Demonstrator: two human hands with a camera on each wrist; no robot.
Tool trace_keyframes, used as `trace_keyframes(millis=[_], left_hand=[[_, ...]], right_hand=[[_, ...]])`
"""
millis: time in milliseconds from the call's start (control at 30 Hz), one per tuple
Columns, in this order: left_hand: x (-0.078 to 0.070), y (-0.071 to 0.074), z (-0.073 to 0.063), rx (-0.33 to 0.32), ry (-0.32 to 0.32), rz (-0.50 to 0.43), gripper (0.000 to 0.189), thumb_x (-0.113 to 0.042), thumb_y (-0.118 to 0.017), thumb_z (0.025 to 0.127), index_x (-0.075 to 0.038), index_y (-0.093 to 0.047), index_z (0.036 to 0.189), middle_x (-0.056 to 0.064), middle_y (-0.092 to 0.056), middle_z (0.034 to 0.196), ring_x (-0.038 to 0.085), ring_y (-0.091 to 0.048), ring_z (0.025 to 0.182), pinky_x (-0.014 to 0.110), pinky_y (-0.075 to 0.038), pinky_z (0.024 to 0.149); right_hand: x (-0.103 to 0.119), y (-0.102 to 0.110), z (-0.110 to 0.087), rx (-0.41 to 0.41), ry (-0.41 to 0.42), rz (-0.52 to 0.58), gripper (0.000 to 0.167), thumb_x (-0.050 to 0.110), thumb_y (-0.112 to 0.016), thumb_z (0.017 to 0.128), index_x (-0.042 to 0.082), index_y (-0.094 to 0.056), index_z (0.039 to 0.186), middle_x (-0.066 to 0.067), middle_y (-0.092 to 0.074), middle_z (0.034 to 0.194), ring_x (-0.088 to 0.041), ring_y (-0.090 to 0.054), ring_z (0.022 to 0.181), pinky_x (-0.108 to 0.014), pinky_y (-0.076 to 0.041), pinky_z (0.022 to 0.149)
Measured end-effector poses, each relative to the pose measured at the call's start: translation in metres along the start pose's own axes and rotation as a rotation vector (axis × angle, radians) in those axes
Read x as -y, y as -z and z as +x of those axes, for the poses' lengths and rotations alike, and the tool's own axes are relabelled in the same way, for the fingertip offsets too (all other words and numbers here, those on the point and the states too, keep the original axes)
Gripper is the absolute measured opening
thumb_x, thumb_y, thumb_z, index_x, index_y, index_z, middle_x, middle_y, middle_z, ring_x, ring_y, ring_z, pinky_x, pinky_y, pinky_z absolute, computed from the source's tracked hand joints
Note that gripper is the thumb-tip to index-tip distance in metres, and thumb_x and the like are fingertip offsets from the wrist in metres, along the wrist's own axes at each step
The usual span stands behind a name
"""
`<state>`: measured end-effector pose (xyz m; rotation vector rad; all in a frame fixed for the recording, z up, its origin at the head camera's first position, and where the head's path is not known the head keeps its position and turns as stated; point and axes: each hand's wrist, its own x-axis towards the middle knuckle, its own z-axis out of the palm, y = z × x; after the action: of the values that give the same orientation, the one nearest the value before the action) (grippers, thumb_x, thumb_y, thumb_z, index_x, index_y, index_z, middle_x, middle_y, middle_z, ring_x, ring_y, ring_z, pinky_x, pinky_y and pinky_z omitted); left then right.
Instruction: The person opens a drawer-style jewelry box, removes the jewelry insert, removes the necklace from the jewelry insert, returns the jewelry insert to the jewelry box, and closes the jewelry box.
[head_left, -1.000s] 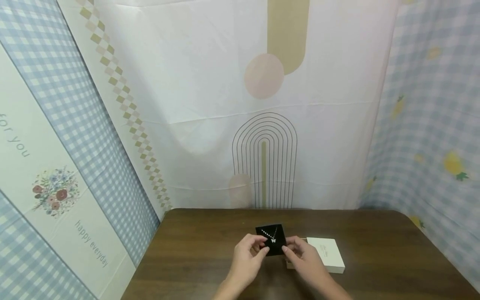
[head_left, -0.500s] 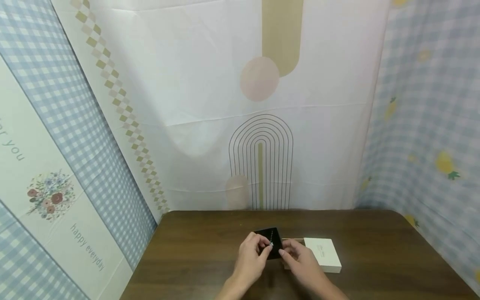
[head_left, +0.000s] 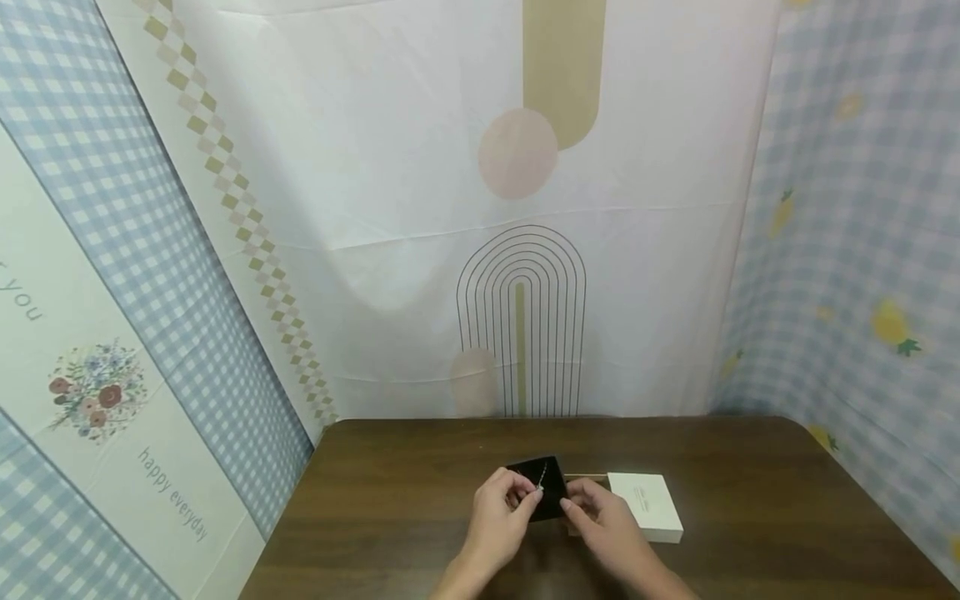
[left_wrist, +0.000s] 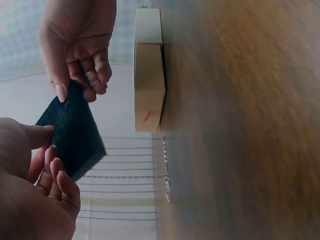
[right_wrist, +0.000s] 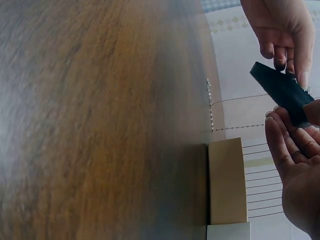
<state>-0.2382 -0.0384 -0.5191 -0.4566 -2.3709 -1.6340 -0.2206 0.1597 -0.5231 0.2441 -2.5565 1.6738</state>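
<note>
My right hand (head_left: 603,523) grips the right edge of a square black jewellery pad (head_left: 553,483) between thumb and fingers. Over the pad's face, my left hand (head_left: 497,523) pinches the small light pendant of a silver necklace (head_left: 543,475) between thumb and fingertip. The pad is tilted and raised above the table. Both wrist views show thin chain strands hanging below it, with part of the necklace (left_wrist: 167,175) lying on the tabletop. The left fingers partly cover the pad and pendant.
Behind my right hand, on the brown wooden table (head_left: 397,492), is a jewellery box with a brown part (left_wrist: 149,87) and a white printed lid (head_left: 647,504). Patterned cloths (head_left: 405,208) hang behind the table and at both sides.
My left fingertips have moved from the pad's left edge onto the pendant and now pinch it, covering it. The pad tilted slightly. My right hand keeps its hold.
</note>
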Motion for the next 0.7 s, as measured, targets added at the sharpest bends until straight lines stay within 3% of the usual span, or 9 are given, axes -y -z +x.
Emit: trace_keyframes(millis=[233,467,700], left_hand=[[0.001,0.006,0.002,-0.029,0.004,0.01,0.012,-0.013,-0.081,0.094,-0.016,-0.071,0.087,-0.002,-0.065,0.085,-0.002,-0.053,0.074,0.017,-0.05,0.068],[0.002,0.016,0.006,-0.108,-0.026,-0.013,0.012,-0.011,-0.079,0.094,-0.017,-0.071,0.088,0.0,-0.065,0.085,0.0,-0.053,0.073,0.017,-0.05,0.066],[0.005,0.024,0.007,-0.144,-0.011,-0.04,0.012,-0.01,-0.078,0.095,-0.016,-0.071,0.088,0.001,-0.066,0.087,0.001,-0.056,0.077,0.017,-0.051,0.068]], right_hand=[[-0.001,0.002,-0.001,-0.002,-0.006,-0.035,0.018,0.02,-0.071,0.102,0.007,-0.071,0.115,-0.001,-0.079,0.094,-0.02,-0.079,0.09,-0.019,-0.059,0.08],[-0.005,0.008,-0.004,-0.009,-0.018,-0.068,0.015,0.02,-0.073,0.101,0.011,-0.072,0.113,0.004,-0.078,0.094,-0.004,-0.073,0.089,-0.019,-0.058,0.082],[-0.01,0.015,-0.008,0.021,0.013,-0.061,0.017,0.021,-0.072,0.102,0.009,-0.072,0.114,0.0,-0.08,0.097,-0.008,-0.074,0.088,-0.022,-0.059,0.079]])
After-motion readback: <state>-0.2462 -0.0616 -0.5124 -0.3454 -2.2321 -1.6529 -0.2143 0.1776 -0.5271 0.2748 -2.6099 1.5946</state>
